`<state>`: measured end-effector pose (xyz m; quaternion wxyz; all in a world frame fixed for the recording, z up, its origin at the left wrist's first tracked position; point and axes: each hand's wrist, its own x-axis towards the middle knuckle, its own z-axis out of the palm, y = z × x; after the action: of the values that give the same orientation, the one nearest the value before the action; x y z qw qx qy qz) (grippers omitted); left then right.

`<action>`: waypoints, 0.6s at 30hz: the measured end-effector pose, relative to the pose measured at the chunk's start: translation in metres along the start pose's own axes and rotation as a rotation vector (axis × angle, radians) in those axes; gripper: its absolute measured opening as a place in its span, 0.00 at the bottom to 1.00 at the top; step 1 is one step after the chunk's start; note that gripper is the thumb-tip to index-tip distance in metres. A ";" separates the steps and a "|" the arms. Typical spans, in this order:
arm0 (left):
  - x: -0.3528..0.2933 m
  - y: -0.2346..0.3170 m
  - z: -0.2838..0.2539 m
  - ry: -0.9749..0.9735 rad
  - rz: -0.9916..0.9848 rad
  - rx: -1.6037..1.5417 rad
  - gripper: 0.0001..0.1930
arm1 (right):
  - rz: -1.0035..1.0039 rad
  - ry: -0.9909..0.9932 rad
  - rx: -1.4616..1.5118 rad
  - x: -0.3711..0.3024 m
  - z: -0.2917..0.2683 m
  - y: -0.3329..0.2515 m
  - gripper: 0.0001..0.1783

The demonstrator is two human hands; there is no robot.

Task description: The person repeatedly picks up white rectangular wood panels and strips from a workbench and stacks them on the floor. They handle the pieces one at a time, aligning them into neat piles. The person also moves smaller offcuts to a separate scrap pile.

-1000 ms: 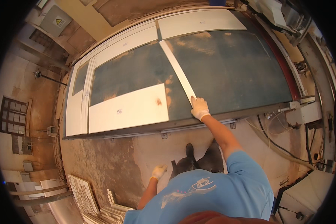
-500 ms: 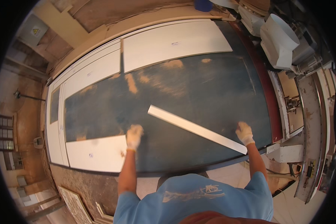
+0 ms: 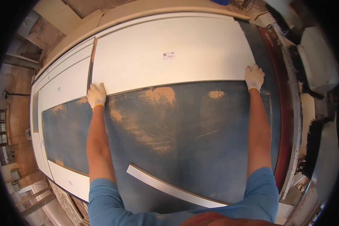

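A large white panel [image 3: 169,56] lies across the far half of a dark blue work table [image 3: 184,132]. My left hand [image 3: 96,96], in a white glove, rests on the panel's near left corner. My right hand [image 3: 254,77], also gloved, presses on its near right corner. Both arms are stretched out over the table. A narrow white strip [image 3: 169,187] lies close to my body on the table's near side, untouched. Patches of orange sawdust [image 3: 158,96] are spread on the blue surface between my arms.
More white panels [image 3: 64,88] lie to the left on the table, and another [image 3: 69,180] sits at its near left edge. A red rail [image 3: 284,113] runs along the right side, with machine parts and black brushes [image 3: 316,139] beyond. Stacked frames [image 3: 67,205] stand on the floor lower left.
I have leaned far over the table. Both hands let go of the narrow strip, which now lies near my body, and reached out to the near corners of the large white panel.
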<state>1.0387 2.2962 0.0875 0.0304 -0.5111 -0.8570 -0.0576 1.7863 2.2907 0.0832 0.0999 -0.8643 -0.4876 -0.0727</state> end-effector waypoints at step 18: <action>-0.293 -0.303 -0.156 -0.637 -0.532 -0.731 0.35 | 0.709 -0.641 0.710 -0.416 -0.215 0.268 0.39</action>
<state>0.9110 1.8776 0.1894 -0.4253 -0.2464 -0.8477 -0.1995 1.7965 1.7587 0.1713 0.2488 -0.8671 -0.1694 0.3969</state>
